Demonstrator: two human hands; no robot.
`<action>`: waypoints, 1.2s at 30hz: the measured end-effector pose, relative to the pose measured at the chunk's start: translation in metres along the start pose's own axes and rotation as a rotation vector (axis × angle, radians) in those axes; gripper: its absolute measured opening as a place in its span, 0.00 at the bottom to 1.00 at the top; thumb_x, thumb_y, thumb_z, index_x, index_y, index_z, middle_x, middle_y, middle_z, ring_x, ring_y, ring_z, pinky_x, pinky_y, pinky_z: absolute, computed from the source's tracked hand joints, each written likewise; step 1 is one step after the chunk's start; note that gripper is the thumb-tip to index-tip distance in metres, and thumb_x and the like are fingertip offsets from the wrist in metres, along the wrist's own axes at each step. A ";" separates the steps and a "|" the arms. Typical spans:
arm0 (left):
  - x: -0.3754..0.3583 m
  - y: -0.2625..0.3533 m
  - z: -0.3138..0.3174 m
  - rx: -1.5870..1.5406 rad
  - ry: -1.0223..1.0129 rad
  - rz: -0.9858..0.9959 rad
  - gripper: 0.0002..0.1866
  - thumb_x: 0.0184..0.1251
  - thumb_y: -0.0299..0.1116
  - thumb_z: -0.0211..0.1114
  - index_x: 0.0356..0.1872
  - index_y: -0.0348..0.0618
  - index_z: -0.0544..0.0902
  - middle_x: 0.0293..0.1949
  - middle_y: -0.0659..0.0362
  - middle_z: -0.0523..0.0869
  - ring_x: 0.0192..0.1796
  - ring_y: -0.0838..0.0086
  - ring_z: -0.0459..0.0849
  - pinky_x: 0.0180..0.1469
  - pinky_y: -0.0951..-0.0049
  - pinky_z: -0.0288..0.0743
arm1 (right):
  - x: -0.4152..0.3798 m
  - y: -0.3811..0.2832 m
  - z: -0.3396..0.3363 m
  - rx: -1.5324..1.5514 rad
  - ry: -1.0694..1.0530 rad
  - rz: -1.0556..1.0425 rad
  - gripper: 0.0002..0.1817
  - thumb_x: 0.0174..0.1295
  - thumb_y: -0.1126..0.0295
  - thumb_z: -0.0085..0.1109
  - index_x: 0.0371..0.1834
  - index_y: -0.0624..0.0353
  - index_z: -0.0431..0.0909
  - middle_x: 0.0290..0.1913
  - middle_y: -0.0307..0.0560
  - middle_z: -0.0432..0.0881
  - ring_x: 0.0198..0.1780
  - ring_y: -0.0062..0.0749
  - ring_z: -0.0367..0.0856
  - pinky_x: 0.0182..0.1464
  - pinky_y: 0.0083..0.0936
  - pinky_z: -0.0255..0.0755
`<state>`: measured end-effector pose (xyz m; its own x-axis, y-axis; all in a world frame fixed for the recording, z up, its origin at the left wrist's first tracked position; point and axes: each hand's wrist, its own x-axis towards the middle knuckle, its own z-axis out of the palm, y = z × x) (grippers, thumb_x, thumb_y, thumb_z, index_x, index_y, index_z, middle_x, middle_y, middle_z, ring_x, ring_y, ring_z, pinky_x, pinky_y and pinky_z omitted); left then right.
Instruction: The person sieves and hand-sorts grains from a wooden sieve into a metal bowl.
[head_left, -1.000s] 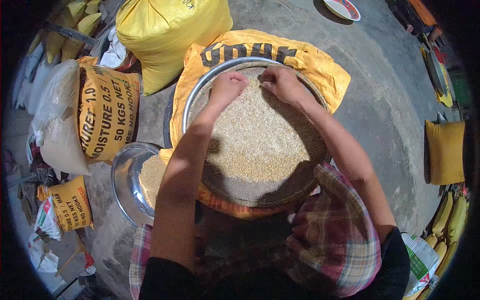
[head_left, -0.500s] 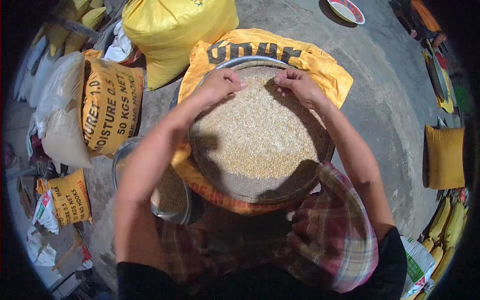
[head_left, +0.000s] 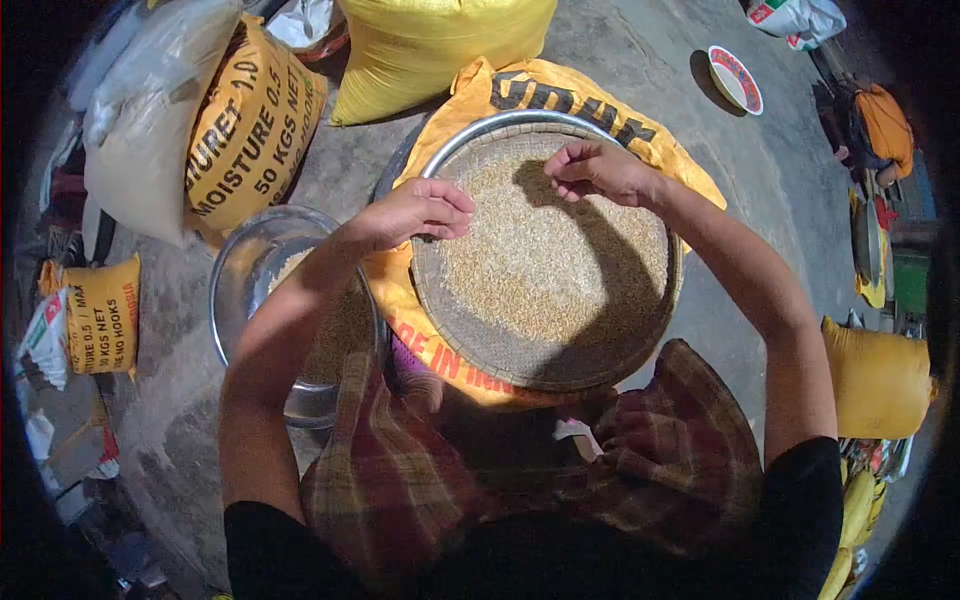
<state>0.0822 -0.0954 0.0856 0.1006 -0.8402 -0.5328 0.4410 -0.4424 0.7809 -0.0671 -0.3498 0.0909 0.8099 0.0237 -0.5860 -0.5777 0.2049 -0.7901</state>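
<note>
A round woven tray (head_left: 455, 345) spread with pale, rice-like grain (head_left: 535, 270) sits on a metal basin (head_left: 470, 125), its rim showing at the far side. My left hand (head_left: 425, 212) is at the tray's left edge, its fingers curled and pressed together. Above the far part of the grain, my right hand (head_left: 600, 172) pinches its thumb and fingertips together and casts a shadow. Whatever either hand holds, if anything, is too small or hidden. Under the basin lies a yellow printed sack (head_left: 690, 180).
Left of the tray stands a wide metal bowl (head_left: 235, 300) holding more grain. Full sacks (head_left: 255, 130) and a large yellow sack (head_left: 440, 50) stand behind. A patterned dish (head_left: 735, 80) lies far right on the concrete floor (head_left: 780, 200). A person in orange (head_left: 885, 125) is at the right.
My hands have moved apart, the left one toward the tray's left edge. The view has shifted, showing more of the metal bowl. The grain looks spread differently.
</note>
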 end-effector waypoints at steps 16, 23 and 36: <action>0.017 -0.054 0.006 1.369 0.477 0.265 0.08 0.48 0.30 0.66 0.25 0.35 0.79 0.27 0.46 0.80 0.34 0.57 0.81 0.36 0.64 0.74 | 0.101 0.033 0.103 -1.104 0.094 -0.594 0.09 0.45 0.69 0.58 0.31 0.57 0.79 0.34 0.54 0.80 0.36 0.48 0.79 0.40 0.34 0.72; -0.011 -0.063 -0.002 0.658 0.247 0.158 0.04 0.52 0.24 0.62 0.28 0.36 0.77 0.25 0.55 0.81 0.29 0.72 0.81 0.33 0.76 0.74 | 0.069 0.030 0.085 -0.934 -0.011 -0.617 0.06 0.47 0.74 0.59 0.29 0.58 0.79 0.31 0.48 0.82 0.34 0.39 0.81 0.39 0.31 0.73; 0.008 -0.049 0.009 0.993 0.383 0.247 0.05 0.50 0.27 0.60 0.28 0.39 0.80 0.28 0.49 0.82 0.33 0.58 0.82 0.38 0.64 0.74 | 0.027 0.064 0.126 -0.886 -0.169 -0.558 0.12 0.48 0.77 0.62 0.35 0.64 0.72 0.35 0.45 0.78 0.37 0.31 0.78 0.41 0.24 0.73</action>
<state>0.0532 -0.0831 0.0464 0.4345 -0.8632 -0.2573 -0.5281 -0.4755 0.7036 -0.0697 -0.2131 0.0474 0.9476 0.2958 -0.1209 0.0679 -0.5562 -0.8283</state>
